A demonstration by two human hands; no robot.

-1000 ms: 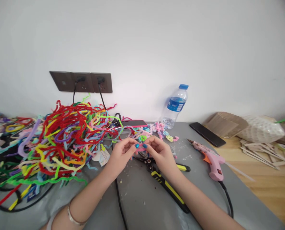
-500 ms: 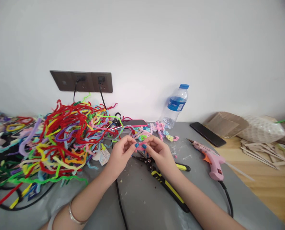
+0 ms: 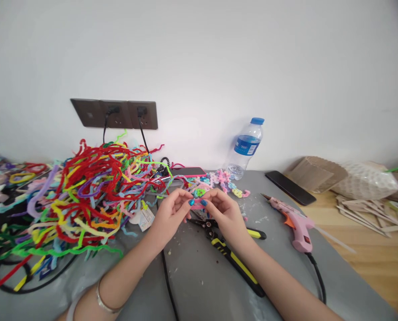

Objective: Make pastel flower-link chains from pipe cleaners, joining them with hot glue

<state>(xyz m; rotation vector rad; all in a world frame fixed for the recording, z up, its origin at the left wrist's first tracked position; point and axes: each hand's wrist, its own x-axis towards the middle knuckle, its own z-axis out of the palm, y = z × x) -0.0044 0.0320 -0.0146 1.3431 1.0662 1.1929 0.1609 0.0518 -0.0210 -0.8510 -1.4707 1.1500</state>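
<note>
Both my hands are close together at the centre of the frame, left hand (image 3: 172,213) and right hand (image 3: 223,211) pinching a small pink piece (image 3: 198,205) between thumbs and fingers. Pliers (image 3: 236,264) lie just below, partly hidden by my right hand. Pipe cleaners (image 3: 95,178) heap at left, a glue gun (image 3: 301,225) lies at right, and a bottle (image 3: 246,145) stands right of centre.

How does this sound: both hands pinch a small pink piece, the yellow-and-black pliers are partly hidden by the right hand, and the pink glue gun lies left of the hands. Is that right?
No: the head view shows the pink glue gun to the right of the right hand, not to the left. The rest stands, pink piece and pliers included.
</note>
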